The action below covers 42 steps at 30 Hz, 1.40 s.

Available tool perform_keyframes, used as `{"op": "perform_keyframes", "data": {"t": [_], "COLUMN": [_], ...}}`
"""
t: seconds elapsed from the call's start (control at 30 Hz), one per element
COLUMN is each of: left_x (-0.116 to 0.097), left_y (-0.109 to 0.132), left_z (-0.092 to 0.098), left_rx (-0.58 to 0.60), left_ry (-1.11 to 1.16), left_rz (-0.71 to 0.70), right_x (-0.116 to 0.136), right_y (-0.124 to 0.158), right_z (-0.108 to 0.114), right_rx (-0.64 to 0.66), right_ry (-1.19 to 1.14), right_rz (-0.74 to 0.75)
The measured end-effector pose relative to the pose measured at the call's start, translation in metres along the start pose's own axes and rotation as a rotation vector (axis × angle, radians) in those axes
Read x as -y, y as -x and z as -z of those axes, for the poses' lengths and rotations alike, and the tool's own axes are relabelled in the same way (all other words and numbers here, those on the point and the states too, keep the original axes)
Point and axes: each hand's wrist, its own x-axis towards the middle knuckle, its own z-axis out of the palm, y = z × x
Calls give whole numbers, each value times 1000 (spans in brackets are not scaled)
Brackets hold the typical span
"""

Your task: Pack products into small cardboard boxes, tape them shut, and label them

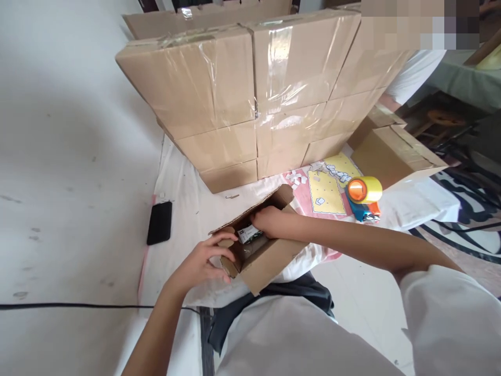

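An open cardboard box (pixel 274 263) sits at the table's near edge with its flaps folded out. My left hand (pixel 207 256) grips its left end, fingers spread over the small end flap and thumb lower down. Inside the box my right hand (pixel 268 222) reaches down, its fingertips hidden. Beside those fingers lies a small packet with a white printed label (pixel 247 233), next to some clear plastic; whether the right hand holds anything does not show.
Taped cartons (pixel 219 89) are stacked behind the box. A black phone (pixel 159 223) lies at left. To the right are a yellow tape roll (pixel 365 189) on a blue dispenser, paper scraps (pixel 296 179) and another open carton (pixel 391 154). A person in white (pixel 417 75) stands behind.
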Motion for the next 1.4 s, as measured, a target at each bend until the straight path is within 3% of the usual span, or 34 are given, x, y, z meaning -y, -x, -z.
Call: {"op": "perform_keyframes", "data": {"t": [0.13, 0.23, 0.3, 0.37, 0.43, 0.47, 0.57, 0.67, 0.8, 0.93, 1.03, 1.13, 1.27, 1.4], "left_x": [-12, -21, -18, -7, 7, 13, 24, 26, 28, 40, 52, 55, 43, 32], "left_y": [-6, -6, -5, -5, -9, -11, -19, -27, -35, -37, -37, -35, -32, -34], "left_z": [-12, -30, -45, -59, -70, -75, -82, -78, -58, -41, -35, -35, -39, -42], "left_rx": [-187, -406, -522, -614, -709, -755, -903, -1030, -926, -812, -792, -771, -781, -810], "left_ry": [-192, -262, -264, -214, -131, -89, 17, 171, 346, 341, 232, 131, 103, 90], "left_rz": [33, 103, 120, 121, 101, 87, 67, 76, 5, -2, -19, -19, 16, 60], "right_x": [4, 5, 0, -11, -27, -35, -48, -39, -10, 4, 2, -4, -15, -25], "right_y": [-5, 18, 44, 71, 91, 97, 99, 89, 76, 71, 74, 85, 104, 118], "right_z": [9, 32, 45, 45, 34, 24, -12, -42, -59, -60, -54, -47, -45, -50], "right_rx": [16, -72, -279, -589, -839, -897, -836, -804, -1001, -1137, -1092, -1009, -893, -904], "right_ry": [52, 74, -16, -200, -394, -484, -792, -1064, -1331, -1510, -1470, -1263, -1029, -1101], "right_rz": [29, 105, 149, 108, -12, -63, -143, -216, -329, -383, -360, -306, -143, -94]}}
